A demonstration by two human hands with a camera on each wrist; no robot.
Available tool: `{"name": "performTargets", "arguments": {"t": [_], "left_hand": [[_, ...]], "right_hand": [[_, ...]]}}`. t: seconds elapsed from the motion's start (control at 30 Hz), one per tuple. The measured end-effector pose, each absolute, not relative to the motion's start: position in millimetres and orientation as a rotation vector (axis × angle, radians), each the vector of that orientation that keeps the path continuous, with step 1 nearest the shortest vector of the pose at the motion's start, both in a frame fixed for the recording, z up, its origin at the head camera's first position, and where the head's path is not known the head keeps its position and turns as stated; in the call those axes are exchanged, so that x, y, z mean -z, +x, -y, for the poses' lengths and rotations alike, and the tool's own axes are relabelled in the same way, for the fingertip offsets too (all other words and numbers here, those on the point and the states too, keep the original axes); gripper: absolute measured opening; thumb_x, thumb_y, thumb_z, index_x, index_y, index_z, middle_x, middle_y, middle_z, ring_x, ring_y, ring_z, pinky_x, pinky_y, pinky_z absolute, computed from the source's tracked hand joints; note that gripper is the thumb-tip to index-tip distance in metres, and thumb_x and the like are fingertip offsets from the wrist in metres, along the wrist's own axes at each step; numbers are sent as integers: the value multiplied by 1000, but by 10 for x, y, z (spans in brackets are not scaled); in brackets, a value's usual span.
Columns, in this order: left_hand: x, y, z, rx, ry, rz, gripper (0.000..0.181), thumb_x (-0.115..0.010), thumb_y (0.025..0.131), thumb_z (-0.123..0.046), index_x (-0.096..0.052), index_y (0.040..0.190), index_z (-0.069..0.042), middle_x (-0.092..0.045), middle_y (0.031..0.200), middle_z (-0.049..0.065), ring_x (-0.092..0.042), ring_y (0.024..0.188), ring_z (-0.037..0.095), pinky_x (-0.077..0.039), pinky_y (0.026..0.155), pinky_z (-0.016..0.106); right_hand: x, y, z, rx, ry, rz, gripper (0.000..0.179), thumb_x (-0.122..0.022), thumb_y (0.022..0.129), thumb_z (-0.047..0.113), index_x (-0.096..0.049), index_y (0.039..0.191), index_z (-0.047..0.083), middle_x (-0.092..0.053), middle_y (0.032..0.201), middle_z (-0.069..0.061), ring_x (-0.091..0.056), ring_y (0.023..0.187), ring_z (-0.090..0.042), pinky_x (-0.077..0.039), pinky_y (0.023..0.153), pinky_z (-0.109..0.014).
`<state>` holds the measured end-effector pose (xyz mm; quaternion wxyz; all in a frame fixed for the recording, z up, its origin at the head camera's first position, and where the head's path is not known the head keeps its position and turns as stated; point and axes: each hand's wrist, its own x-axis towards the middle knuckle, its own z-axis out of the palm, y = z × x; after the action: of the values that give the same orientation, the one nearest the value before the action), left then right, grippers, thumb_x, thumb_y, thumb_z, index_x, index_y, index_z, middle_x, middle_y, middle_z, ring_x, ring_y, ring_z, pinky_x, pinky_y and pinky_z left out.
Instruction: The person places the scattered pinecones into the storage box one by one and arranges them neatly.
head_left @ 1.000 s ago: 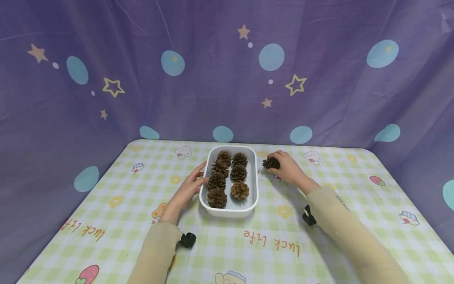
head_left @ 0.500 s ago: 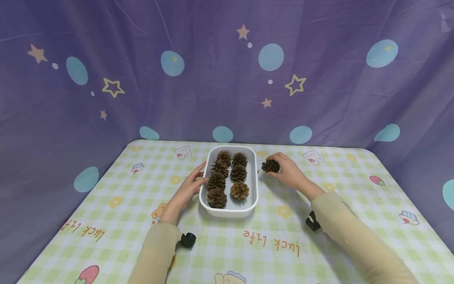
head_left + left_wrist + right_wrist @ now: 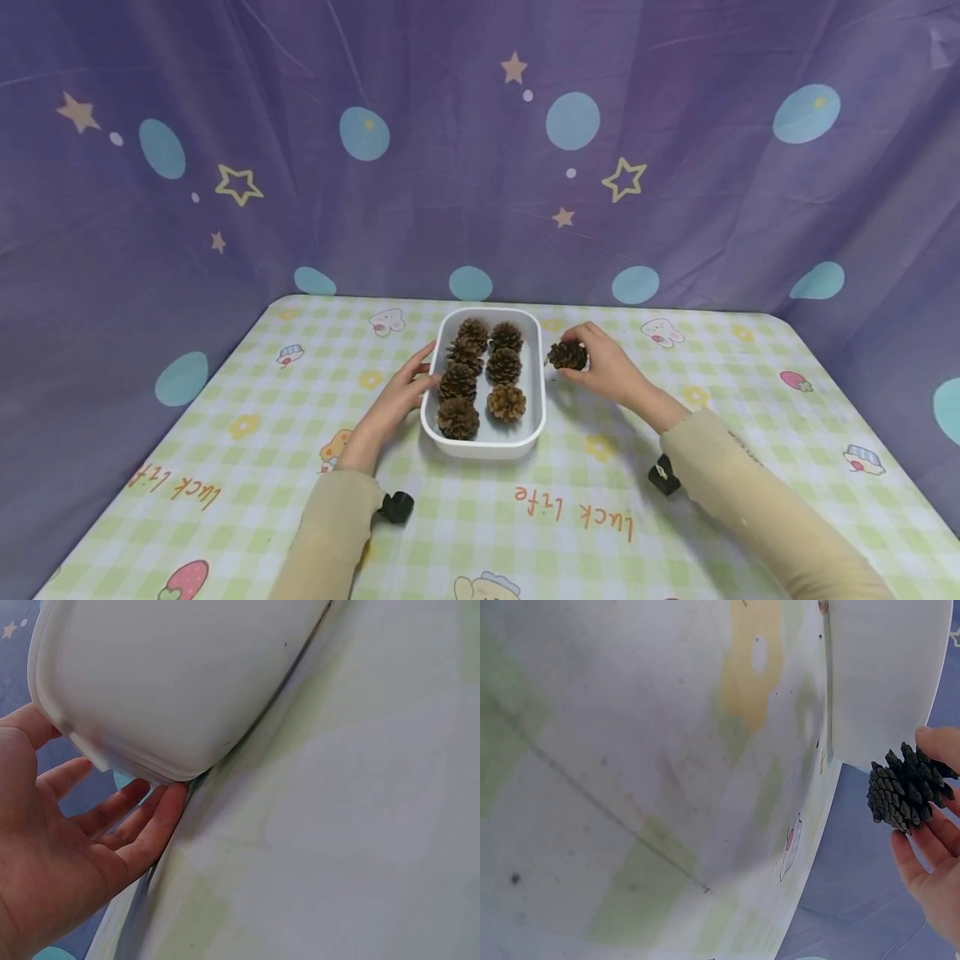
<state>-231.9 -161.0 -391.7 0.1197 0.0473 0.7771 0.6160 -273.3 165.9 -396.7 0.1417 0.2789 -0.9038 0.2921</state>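
A white rectangular box (image 3: 482, 450) holds several brown pine cones (image 3: 459, 382) in two uneven columns, the left one fuller. My left hand (image 3: 397, 400) rests against the box's left side; in the left wrist view its thumb touches near the rim and its slightly bent, spread fingers (image 3: 154, 832) touch the lower wall. Just right of the box, my right hand (image 3: 606, 367) pinches a dark pine cone (image 3: 567, 356) between thumb and fingers. The right wrist view shows that pine cone (image 3: 907, 787) held off the tablecloth, close to the box wall (image 3: 885, 682).
A green-and-white checked tablecloth (image 3: 570, 550) with cartoon prints covers the table. Small dark crumbs lie on the cloth right of the box. Purple curtains (image 3: 465, 208) with stars and blue ovals stand behind and on both sides. Each wrist carries a black camera (image 3: 397, 507).
My right hand has brought its pine cone slightly leftward, nearer the box's right rim. The left hand and the box have stayed put.
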Motion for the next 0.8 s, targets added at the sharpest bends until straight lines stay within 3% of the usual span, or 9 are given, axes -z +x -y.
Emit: {"name": "performTargets", "arguments": {"t": [0.3, 0.57, 0.8], "left_hand": [[3925, -2327, 1606, -1798, 142, -2274, 61, -47, 93, -18, -18, 146, -24, -34, 134, 20, -44, 118, 38, -49, 91, 41], [3917, -2331, 1613, -1798, 151, -2267, 60, -45, 94, -17, -17, 147, -23, -33, 135, 22, -43, 118, 38, -48, 92, 42], [3958, -2340, 1629, -1782, 158, -2278, 60, -45, 94, -19, -16, 147, -25, -32, 136, 20, -43, 118, 39, -48, 92, 41]], "right_hand": [[3970, -2674, -1677, -867, 827, 2576, 43, -75, 72, 17, -52, 108, 7, -53, 103, -6, -53, 90, -20, -50, 79, -37], [3877, -2612, -1639, -957, 826, 2555, 44, -74, 74, 22, -52, 108, 5, -55, 103, -6, -55, 92, -19, -52, 81, -34], [3785, -2525, -1558, -983, 868, 2550, 48, -72, 77, 24, -54, 118, 8, -54, 107, -4, -54, 94, -16, -52, 81, -30]]}}
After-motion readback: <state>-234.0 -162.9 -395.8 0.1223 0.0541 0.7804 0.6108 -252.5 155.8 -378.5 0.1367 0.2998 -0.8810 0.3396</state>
